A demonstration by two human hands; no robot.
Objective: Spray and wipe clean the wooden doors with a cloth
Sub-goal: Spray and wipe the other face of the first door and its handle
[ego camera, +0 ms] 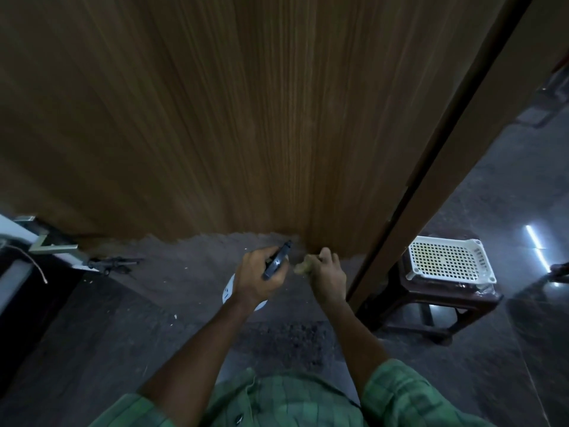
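Nearby, a white basket (450, 261) tops a stool (431, 306).

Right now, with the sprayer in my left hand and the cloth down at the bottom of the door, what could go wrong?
1. The spray bottle nozzle sits close to the right hand, so spray may hit the hand or cloth instead of the wooden door.
2. Wiping at the door's bottom edge, the cloth could drag through grit on the floor and smear it onto the wood.
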